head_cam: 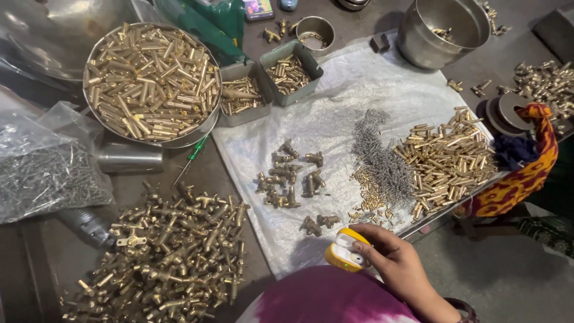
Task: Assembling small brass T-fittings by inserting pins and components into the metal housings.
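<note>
— Hands?
— Right hand (399, 263) at the near edge of the bench (359, 24), fingers curled round a small yellow-and-white case (345, 250), lid flipped open. Left hand out of view, so cannot tell.
— Nearest to that case?
— Two brass fittings (318, 224) just beyond it on the white plastic sheet (335, 107), then a loose cluster of the same fittings (288, 177) mid-sheet.
— Containers?
— Round steel pan (151, 82) at the far left corner, heaped with short brass tubes. Beside it two square grey trays (267, 84), touching corner to corner, each holding smaller brass pieces. Small steel cup (315, 31) behind them, contents too small to tell. Large steel pot (441, 30) at the far edge, a few brass bits at the bottom.
— Loose on the sheet?
— Grey wire springs (382, 157) in a strip, tiny brass pins (369, 194) next to them, a pile of brass tubes (448, 160) toward the right edge.
— Off the sheet?
— Big heap of brass valve bodies (167, 254) at the near left corner, clear bag of grey metal parts (45, 170) at the left edge, green-handled screwdriver (192, 157) between pan and heap.
</note>
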